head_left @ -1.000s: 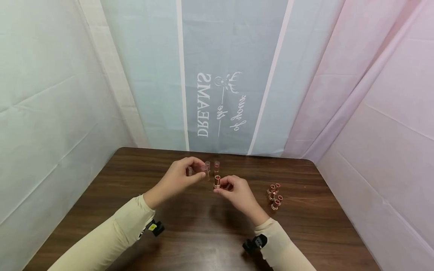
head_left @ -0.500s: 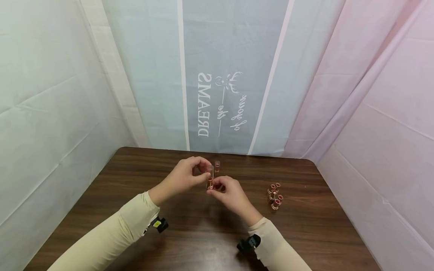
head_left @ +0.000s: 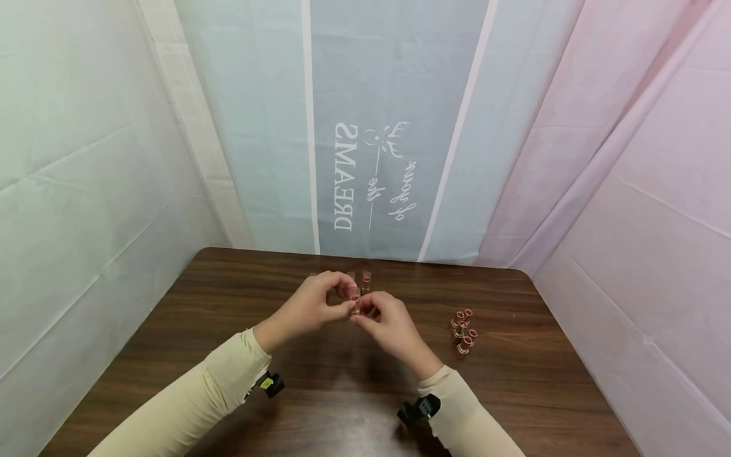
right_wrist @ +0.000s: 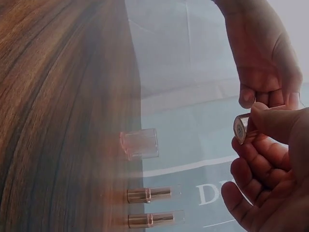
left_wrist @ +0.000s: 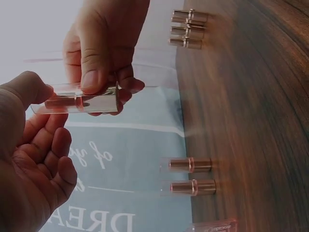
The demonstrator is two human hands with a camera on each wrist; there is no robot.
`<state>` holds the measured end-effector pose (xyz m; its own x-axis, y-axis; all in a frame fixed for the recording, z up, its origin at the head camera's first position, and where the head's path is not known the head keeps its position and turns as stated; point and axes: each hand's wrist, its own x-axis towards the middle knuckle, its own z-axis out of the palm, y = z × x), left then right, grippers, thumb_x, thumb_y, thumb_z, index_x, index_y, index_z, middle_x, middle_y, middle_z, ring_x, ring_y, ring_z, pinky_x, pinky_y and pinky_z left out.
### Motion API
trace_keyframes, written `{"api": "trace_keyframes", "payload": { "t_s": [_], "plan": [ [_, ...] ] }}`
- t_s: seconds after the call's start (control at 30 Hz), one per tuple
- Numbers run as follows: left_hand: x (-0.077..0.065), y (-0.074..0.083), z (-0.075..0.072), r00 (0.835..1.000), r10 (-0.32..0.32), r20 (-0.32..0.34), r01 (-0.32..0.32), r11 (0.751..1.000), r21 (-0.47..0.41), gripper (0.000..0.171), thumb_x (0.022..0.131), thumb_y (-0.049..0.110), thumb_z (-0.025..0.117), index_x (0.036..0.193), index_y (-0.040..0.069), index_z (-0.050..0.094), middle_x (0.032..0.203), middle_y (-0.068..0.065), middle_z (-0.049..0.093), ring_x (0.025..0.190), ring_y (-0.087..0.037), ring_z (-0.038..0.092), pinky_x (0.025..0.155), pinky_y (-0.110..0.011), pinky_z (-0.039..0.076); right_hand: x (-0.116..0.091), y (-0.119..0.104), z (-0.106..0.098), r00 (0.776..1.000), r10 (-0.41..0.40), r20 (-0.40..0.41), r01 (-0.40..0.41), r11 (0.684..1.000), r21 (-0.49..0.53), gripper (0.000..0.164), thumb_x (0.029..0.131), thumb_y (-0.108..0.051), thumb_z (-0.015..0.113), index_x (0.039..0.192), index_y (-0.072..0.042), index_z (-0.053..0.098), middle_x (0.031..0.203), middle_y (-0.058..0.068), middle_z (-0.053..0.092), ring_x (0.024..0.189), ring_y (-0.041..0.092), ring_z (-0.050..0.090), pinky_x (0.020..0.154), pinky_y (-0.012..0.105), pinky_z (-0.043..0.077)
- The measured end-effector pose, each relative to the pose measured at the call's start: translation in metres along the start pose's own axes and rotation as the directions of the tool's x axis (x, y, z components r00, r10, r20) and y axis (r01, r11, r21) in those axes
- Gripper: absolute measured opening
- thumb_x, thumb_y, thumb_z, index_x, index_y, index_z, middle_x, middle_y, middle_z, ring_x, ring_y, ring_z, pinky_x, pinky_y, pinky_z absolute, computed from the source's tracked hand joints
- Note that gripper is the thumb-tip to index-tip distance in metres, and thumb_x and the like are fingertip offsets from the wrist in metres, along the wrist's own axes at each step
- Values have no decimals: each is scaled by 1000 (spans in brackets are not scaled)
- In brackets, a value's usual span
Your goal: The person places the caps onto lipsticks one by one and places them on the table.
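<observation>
Hands closed on clear lipstick tube.

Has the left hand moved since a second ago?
Yes. The left hand has shifted right, toward the right hand, judged against the cluster of tubes standing on the table.

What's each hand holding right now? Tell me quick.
Left hand: fingers pinch the clear-capped lipstick.
Right hand: fingers pinch the same lipstick.

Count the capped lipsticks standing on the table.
2. One capped lipstick and a second capped lipstick stand side by side beyond the left hand and right hand, which may hide more.
</observation>
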<state>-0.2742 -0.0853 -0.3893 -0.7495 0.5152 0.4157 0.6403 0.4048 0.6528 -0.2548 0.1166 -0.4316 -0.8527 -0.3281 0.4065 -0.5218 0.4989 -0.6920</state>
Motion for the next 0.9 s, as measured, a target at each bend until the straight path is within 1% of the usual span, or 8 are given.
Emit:
{"api": "trace_keyframes", "payload": {
  "t_s": [0.17, 0.23, 0.33, 0.47, 0.57, 0.67, 0.8, 0.9],
  "plan": [
    [-5, -4, 1, 1000, -7, -5, 7, 1000, 27, 19, 84, 22, 75, 101, 22, 64, 91, 12, 63, 87, -8, 61, 77, -29, 51, 3, 4, -2, 998, 0, 60, 0, 1000, -2, 16, 82, -33, 76, 93, -25, 67, 92, -7, 62, 87, 11, 59, 71, 25, 52],
    [-9, -8, 1, 999, -37, 5, 36, 998, 44, 27, 83, 25, 77, 107, 20, 64, 98, 11, 64, 93, -8, 61, 82, -29, 51, 7, 10, -4, 997, 17, 69, -17, 1000, -4, 18, 82, -34, 76, 94, -26, 67, 93, -7, 61, 87, 12, 59, 71, 26, 52],
    [-17, -17, 1, 995, -95, 24, 93, 994, 49, 37, 82, 26, 77, 115, 16, 63, 107, 6, 65, 97, -12, 62, 83, -33, 52, 14, 23, -10, 996, 79, 33, -78, 997, -26, 18, 81, -34, 77, 92, -25, 66, 91, -8, 61, 82, 10, 59, 70, 26, 51],
    [-31, -27, -2, 985, -174, 12, 173, 983, 55, 32, 84, 26, 76, 113, 20, 63, 106, 6, 65, 96, -14, 60, 82, -38, 51, 29, 44, -21, 983, 180, -31, -182, 982, -57, 17, 83, -30, 76, 91, -21, 64, 87, -6, 63, 76, 11, 58, 67, 29, 49],
    [-41, -34, -6, 979, -201, -8, 202, 978, 59, 28, 85, 24, 75, 110, 23, 64, 102, 8, 64, 94, -13, 59, 82, -37, 50, 40, 64, -25, 971, 233, -51, -237, 968, -82, 18, 85, -29, 75, 92, -17, 64, 88, -2, 65, 78, 14, 59, 70, 32, 50],
    [-49, -39, -10, 976, -216, -20, 217, 973, 79, 26, 85, 25, 75, 109, 24, 64, 101, 9, 64, 93, -10, 59, 81, -34, 49, 50, 84, -25, 962, 265, -58, -271, 955, -125, 19, 85, -28, 75, 95, -15, 64, 91, -1, 66, 83, 15, 60, 75, 35, 50],
    [-57, -43, -14, 970, -241, -19, 242, 968, 64, 27, 85, 26, 74, 110, 20, 65, 103, 7, 65, 94, -11, 59, 83, -40, 50, 57, 108, -21, 954, 296, -47, -300, 935, -187, 17, 85, -25, 75, 93, -15, 65, 90, 0, 67, 84, 17, 60, 78, 38, 49],
    [-62, -45, -15, 965, -262, -3, 261, 964, 43, 27, 86, 27, 74, 111, 19, 65, 106, 4, 66, 95, -13, 59, 83, -45, 50, 58, 122, -16, 944, 330, -20, -326, 920, -218, 15, 84, -24, 76, 90, -14, 66, 86, 1, 66, 80, 17, 59, 74, 38, 48]
  ]
}}
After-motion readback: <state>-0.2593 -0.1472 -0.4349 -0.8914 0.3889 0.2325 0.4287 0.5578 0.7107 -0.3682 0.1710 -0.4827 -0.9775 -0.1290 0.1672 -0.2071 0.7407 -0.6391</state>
